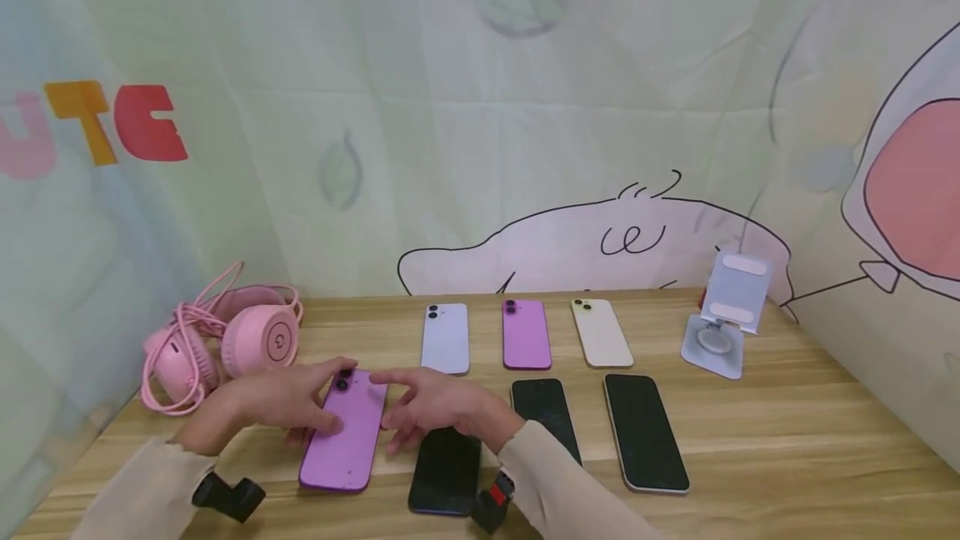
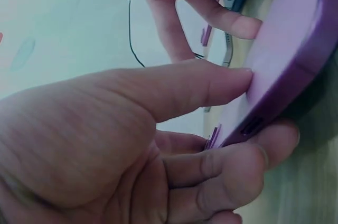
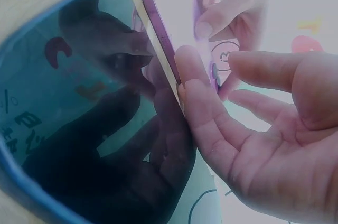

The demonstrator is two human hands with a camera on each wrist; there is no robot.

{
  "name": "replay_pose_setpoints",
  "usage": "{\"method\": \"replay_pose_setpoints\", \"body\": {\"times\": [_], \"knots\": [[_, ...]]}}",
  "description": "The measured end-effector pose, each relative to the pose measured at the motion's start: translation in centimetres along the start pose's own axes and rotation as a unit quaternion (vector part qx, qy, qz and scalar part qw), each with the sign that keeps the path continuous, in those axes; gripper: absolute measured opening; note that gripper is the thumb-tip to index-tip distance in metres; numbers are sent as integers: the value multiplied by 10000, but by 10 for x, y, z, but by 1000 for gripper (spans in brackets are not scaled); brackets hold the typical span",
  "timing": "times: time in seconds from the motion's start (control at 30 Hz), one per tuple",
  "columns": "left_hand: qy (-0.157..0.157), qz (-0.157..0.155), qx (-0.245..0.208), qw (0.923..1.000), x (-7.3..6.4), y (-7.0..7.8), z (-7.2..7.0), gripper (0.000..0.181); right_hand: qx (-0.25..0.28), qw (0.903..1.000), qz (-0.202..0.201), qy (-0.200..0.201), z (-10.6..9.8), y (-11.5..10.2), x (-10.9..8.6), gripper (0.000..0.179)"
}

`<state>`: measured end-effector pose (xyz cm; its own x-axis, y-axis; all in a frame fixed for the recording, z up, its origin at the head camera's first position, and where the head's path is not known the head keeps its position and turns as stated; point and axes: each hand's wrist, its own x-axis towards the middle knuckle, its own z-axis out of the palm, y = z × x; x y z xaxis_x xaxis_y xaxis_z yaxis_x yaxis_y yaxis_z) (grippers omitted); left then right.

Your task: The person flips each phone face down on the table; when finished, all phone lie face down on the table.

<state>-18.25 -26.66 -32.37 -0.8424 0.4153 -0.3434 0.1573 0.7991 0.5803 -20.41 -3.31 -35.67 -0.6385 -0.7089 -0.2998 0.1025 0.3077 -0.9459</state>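
Observation:
A purple smartphone [image 1: 347,440] lies back up at the front left, its camera corner toward the back. My left hand [image 1: 281,396] grips its left edge, thumb [image 2: 227,84] on the back and fingers curled beneath the side, as the left wrist view shows. My right hand [image 1: 442,402] is at the phone's right edge, index finger extended toward the top corner. In the right wrist view one fingertip [image 3: 190,63] meets the purple side, and the thumb stands apart. Below the right hand lies a dark phone [image 1: 444,473], screen up, its top partly hidden by that hand.
Two more phones, a black-screened one [image 1: 547,413] and a larger one [image 1: 647,432], lie face up to the right. Behind are a pale blue phone [image 1: 446,340], a purple phone [image 1: 527,336] and a cream phone [image 1: 603,336]. Pink headphones [image 1: 258,338] sit left, a folding stand [image 1: 731,298] right.

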Motion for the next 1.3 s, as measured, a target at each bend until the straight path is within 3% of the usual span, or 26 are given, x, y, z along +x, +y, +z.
{"method": "replay_pose_setpoints", "body": {"times": [0.3, 0.53, 1.1, 1.3], "knots": [[25, -165, 144, 9998, 5, -4, 4, 91, 79, 10000, -21, 29, 0, 0, 0, 58], [-268, 114, -19, 9996, 5, -7, 5, 78, -16, 10000, 21, 17, 1, 1, 0, 58], [-394, 170, -56, 9991, 7, -8, 5, 71, 8, 9999, -65, -127, -2, 3, 2, 52], [-392, 217, 1, 9990, 6, -9, 5, 71, -489, 9979, -175, -398, -12, -3, -6, 49]]}}
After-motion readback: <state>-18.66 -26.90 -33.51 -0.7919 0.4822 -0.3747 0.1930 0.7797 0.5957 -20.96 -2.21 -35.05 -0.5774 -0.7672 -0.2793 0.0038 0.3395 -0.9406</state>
